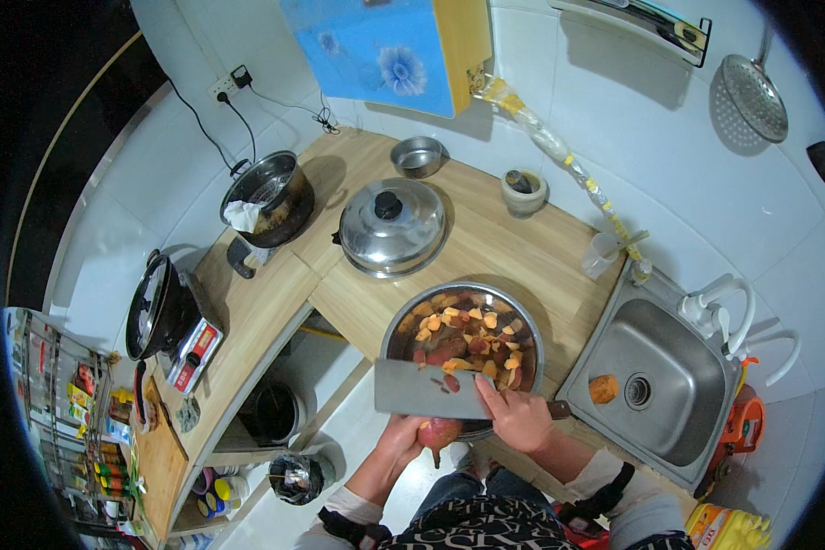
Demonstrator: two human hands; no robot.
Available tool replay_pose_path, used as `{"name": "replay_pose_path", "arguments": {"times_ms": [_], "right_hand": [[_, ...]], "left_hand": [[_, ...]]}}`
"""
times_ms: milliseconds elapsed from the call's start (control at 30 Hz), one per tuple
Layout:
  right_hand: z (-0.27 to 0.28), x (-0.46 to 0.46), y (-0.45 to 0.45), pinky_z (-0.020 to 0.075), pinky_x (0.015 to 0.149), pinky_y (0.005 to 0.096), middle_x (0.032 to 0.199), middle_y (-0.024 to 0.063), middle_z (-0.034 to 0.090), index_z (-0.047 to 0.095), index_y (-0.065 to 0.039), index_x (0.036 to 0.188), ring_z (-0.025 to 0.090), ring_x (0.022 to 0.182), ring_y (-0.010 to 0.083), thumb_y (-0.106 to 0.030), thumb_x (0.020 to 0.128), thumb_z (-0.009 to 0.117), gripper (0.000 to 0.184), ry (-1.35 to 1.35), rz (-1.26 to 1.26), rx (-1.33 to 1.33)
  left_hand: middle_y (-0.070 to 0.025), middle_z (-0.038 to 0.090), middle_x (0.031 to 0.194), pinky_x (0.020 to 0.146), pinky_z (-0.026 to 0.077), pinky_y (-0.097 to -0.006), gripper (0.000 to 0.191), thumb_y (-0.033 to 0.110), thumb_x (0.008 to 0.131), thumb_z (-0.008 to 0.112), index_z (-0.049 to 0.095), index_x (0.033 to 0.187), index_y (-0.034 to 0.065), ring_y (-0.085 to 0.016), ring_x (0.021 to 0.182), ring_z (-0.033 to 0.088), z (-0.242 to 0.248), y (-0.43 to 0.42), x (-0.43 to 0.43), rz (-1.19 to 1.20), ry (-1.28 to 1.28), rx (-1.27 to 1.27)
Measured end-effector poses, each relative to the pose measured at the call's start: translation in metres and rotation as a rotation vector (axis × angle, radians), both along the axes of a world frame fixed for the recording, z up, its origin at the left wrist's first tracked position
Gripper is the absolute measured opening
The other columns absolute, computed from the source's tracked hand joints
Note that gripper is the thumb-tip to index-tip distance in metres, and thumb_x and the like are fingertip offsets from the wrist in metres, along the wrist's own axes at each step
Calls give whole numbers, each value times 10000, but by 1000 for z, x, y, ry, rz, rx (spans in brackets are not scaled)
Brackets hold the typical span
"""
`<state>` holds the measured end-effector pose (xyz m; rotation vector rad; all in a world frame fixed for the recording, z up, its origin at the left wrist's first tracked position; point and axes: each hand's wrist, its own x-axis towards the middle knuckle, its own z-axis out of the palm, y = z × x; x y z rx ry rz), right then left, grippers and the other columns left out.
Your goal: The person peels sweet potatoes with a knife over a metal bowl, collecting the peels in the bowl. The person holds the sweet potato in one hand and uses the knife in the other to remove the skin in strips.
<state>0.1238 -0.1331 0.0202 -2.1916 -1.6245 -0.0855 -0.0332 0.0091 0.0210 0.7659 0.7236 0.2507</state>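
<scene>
My right hand (519, 416) grips a wide cleaver (426, 392) near its handle, index finger laid along the blade. The blade lies across the near rim of a large steel basin (537, 344), with small reddish peel bits stuck on it. My left hand (402, 440), just under the blade, holds a red-skinned sweet potato (440, 433) whose thin tail points towards me. Inside the basin lie many orange chunks (489, 320) and red-skinned pieces, seemingly in water. Part of the left hand's fingers is hidden by the blade and the sweet potato.
A steel sink (674, 419) at right holds an orange piece (603, 389). Behind the basin stand a lidded steel pan (392, 230), a small steel bowl (416, 157) and a stone mortar (524, 196). At left are a dark pot (275, 213), a stove (196, 354) and a lined bin (299, 478).
</scene>
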Motion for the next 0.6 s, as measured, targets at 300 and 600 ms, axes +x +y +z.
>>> {"name": "replay_pose_path", "arguments": {"times_ms": [300,600], "right_hand": [[3,4,-12,510,557,435,739,171,626,464,-90,1246,622,639,343,-153,792,557,468,417,-147,-183],[27,-22,-11,469,416,331,571,29,530,549,-82,1180,577,488,177,-130,749,628,441,133,186,149]], "left_hand": [[-140,494,1242,952,404,-429,502,295,867,496,397,1290,44,-274,1118,496,-26,10,-18,53,-267,-346],[-128,604,1070,939,438,-423,396,249,886,503,468,1233,60,-264,1024,563,-12,12,10,-10,-659,-600]]}}
